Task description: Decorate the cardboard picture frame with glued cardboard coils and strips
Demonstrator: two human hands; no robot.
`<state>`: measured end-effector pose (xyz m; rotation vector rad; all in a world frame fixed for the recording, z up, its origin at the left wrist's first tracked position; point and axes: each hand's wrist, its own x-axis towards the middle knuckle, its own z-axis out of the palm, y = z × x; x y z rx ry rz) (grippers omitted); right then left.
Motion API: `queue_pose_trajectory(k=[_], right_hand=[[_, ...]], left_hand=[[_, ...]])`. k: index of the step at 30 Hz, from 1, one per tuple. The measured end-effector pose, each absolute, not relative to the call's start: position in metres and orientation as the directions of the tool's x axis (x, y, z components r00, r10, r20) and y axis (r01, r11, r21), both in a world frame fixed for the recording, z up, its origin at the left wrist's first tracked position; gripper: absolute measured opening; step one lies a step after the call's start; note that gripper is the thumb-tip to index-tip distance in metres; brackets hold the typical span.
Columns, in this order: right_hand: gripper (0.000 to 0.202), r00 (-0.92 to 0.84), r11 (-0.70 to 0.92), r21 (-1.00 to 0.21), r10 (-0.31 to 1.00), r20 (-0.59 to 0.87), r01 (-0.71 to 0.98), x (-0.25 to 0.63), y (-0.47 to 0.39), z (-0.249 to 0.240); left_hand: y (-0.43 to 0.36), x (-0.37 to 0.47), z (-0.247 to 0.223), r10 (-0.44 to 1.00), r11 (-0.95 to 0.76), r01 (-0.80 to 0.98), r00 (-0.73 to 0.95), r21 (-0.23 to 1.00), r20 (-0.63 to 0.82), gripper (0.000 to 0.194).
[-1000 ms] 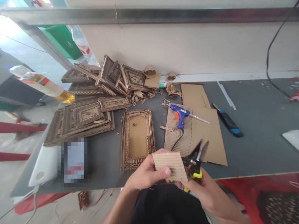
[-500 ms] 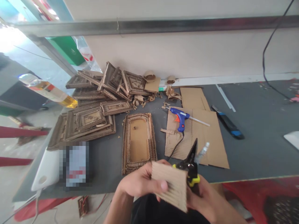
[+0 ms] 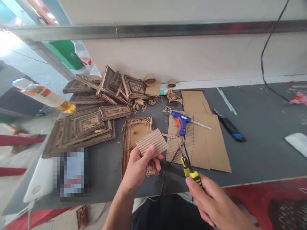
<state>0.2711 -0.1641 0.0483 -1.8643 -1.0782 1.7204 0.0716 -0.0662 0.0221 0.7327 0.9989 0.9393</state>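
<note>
My left hand (image 3: 141, 167) pinches a small rectangle of corrugated cardboard (image 3: 150, 140) between thumb and fingers, ridged side up. It hovers over a framed cardboard panel (image 3: 127, 143), hiding part of its right side. In my right hand (image 3: 211, 198) are shears (image 3: 185, 159) with yellow-and-black handles, gripped by the handles. Their blades point away from me, apart from the rectangle, over the near left part of a ridged cardboard sheet (image 3: 175, 155). A blue hot glue gun (image 3: 183, 119) with a clear glue stick lies on that sheet.
Several stacked cardboard frames (image 3: 83, 123) fill the table's left side, beside a bottle of yellow liquid (image 3: 45, 97). A utility knife (image 3: 229, 126) lies right of flat cardboard (image 3: 211, 140). The glue gun's black cord (image 3: 164, 179) runs toward the near edge. Cardboard scraps (image 3: 174, 95) lie at the back.
My hands have moved apart and forward over the table. The cardboard rectangle has gone up and left, its ridges turned. The shears have swung from upright to pointing forward.
</note>
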Motion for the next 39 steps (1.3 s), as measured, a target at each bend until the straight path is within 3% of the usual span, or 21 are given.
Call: queue_pose_trajectory(k=[5,14,39], right_hand=[[0.061,-0.206,-0.625,-0.701,0.678,-0.705,0.343,0.265,-0.155,0.053],[0.058,-0.201,-0.593,-0.764,0.741,-0.641,0.255,0.255,-0.147,0.052],[0.054,-0.209,-0.458,-0.784,0.792,-0.574,0.419,0.256,-0.141,0.057]], left_hand=[[-0.063,0.08,0.032,0.929,0.357,-0.26,0.196,0.897,-0.313,0.04],[-0.063,0.08,0.023,0.908,0.37,-0.161,0.271,0.915,-0.32,0.041],[-0.063,0.075,0.018,0.838,0.494,-0.286,0.41,0.821,-0.361,0.038]])
